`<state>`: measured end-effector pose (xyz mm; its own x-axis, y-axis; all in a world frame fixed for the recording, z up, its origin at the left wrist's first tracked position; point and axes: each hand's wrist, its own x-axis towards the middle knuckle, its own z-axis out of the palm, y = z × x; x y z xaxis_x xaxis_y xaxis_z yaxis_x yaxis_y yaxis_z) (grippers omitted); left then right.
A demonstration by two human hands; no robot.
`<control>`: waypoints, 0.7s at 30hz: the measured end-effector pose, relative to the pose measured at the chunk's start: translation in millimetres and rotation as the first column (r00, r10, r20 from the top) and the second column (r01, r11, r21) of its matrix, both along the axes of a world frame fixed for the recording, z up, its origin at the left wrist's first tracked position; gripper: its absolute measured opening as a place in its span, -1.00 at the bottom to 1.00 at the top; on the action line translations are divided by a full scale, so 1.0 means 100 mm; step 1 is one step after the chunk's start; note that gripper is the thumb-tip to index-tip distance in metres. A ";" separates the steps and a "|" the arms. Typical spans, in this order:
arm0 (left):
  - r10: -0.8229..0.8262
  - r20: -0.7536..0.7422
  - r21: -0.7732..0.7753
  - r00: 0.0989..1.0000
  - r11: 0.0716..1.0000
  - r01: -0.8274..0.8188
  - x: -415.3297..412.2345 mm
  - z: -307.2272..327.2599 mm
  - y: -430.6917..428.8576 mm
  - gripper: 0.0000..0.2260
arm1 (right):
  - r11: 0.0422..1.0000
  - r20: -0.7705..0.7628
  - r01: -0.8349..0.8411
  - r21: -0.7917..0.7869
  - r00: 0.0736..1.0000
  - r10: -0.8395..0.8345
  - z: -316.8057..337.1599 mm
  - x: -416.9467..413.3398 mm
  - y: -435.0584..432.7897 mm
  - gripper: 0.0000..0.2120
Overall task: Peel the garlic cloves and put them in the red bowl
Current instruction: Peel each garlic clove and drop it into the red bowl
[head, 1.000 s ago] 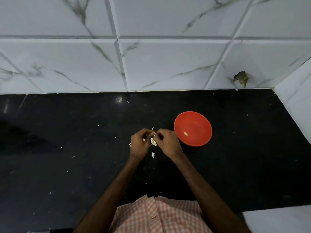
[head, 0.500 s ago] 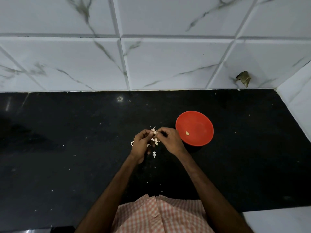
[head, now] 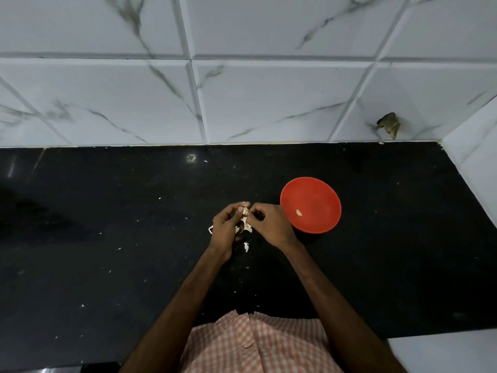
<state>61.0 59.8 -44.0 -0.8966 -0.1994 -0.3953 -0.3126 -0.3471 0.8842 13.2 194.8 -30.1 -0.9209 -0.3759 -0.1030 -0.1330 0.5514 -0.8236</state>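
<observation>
Both of my hands meet over the counter, fingers curled. My left hand (head: 224, 228) and my right hand (head: 271, 224) each pinch the same garlic clove (head: 244, 212) between thumb and fingertips, with pale skin hanging loose from it between the two hands. The clove is held above the surface, not resting on it. Torn peel scraps (head: 246, 246) lie on the black countertop (head: 107, 238) directly beneath and just behind my hands, and finer white flecks are scattered more widely. The red bowl (head: 320, 195) stands on the counter just to the right of my right hand, apart from it, and holds one peeled clove (head: 298, 212) near its centre. A white marbled tile wall (head: 269, 103) backs the counter. My checked shirt (head: 255, 343) shows at the lower edge.
</observation>
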 end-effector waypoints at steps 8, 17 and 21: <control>-0.005 -0.092 -0.151 0.996 0.989 -0.009 -0.01 -0.02 -0.07 -0.85 | 1.000 -0.076 0.010 -0.009 0.997 -0.010 0.03 -0.02 -0.02 -0.88; -0.027 -0.103 -0.182 0.994 0.983 0.007 0.03 -0.04 -0.14 -0.88 | 0.994 -0.010 0.038 -0.106 0.999 -0.039 -0.01 0.02 -0.03 -0.87; -0.008 -0.097 -0.187 0.995 0.982 -0.010 0.04 -0.02 -0.12 -0.87 | 0.983 0.025 0.058 -0.172 0.998 -0.055 -0.02 0.03 -0.05 -0.86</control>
